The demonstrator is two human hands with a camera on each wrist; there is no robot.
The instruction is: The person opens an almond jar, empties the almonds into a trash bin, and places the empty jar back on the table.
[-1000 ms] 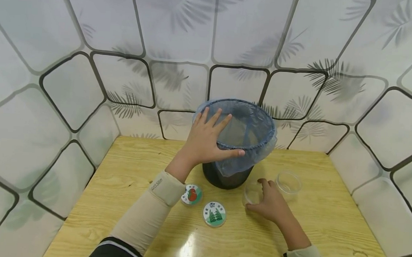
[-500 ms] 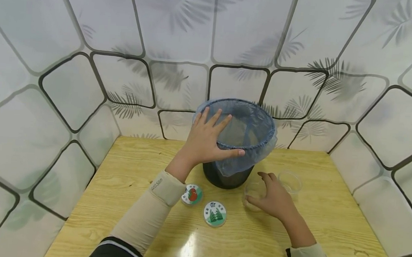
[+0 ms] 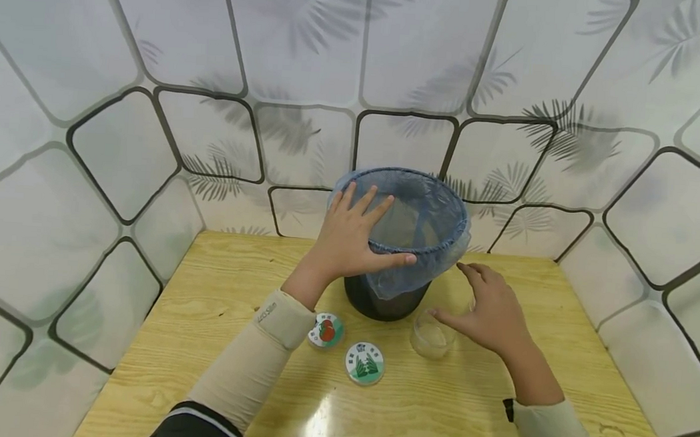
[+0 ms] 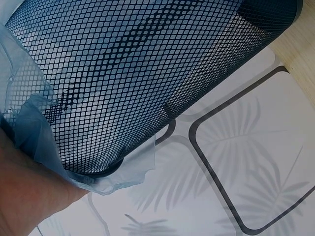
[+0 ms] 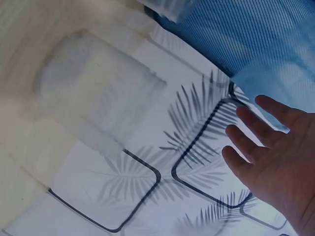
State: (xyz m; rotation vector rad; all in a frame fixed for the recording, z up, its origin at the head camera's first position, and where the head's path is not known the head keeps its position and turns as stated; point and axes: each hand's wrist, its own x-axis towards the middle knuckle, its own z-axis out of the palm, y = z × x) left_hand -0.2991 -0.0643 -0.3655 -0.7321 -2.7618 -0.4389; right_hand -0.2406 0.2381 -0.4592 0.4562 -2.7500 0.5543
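Observation:
A black mesh waste bin [image 3: 388,309] stands upright, lined with a thin blue plastic bag [image 3: 403,280] folded out over its rim. My left hand [image 3: 349,238] lies over the bin's near left rim, fingers and thumb spread straight. In the left wrist view, part of that hand [image 4: 34,191] shows beside the bag's edge. To the bin's right is my right hand [image 3: 491,314], raised with straight, parted fingers and an empty palm. One clear plastic jar [image 3: 431,340] stands open just left of its thumb. Another clear jar [image 5: 103,93] shows in the right wrist view; my right hand mostly hides it from the head.
Two round lids lie on the wooden table [image 3: 251,266] before the bin: one lid with a tomato picture [image 3: 326,331], the other lid with a green vegetable picture [image 3: 364,364]. A patterned backdrop [image 3: 306,142] encloses the back and both sides.
My right hand has let go of the nearer clear jar and moved up and right, in front of the other jar. My left hand stays on the bin.

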